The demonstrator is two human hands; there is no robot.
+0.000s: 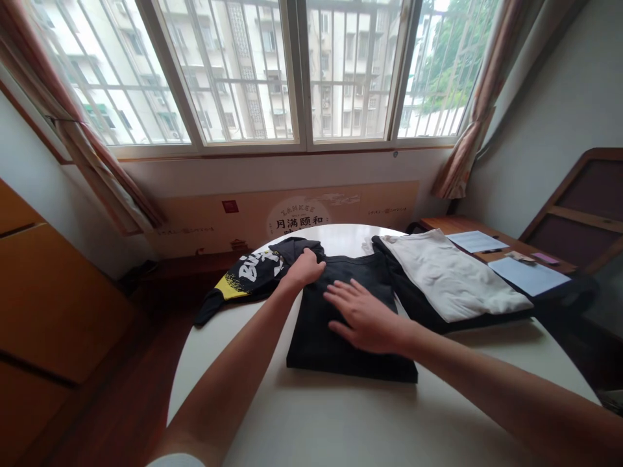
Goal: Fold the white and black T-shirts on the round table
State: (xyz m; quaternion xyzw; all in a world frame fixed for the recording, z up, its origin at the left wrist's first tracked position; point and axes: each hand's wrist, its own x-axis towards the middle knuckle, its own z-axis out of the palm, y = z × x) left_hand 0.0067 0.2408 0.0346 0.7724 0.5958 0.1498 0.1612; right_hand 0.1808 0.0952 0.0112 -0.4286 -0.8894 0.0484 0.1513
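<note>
**A:** What surrounds the work?

**B:** A barred window (302, 71) fills the far wall above a printed wall panel (287, 220); a wooden desk (438, 224) stands off to the right; the round white counter (341, 415) carries the clothes.

**A:** And where does the cloth lie?

**B:** A folded black garment (350, 344) sits squarely mid-counter; a folded white garment (448, 279) rests on dark cloth (413, 318) to its right; a black printed piece (248, 275) with yellow and white lettering spreads to the left; whether it joins the folded garment beneath the left hand (304, 269), I cannot tell.

**A:** What makes the hand work good here?

**B:** The right hand (365, 318) lies flat on the folded black garment, its fingers (343, 295) spread wide, which shares the pressure and smooths the cloth without dragging it; the left hand curves over the top edge, its fingers (316, 259) close together, which steadies that edge; whether they pinch the cloth, I cannot tell.
</note>
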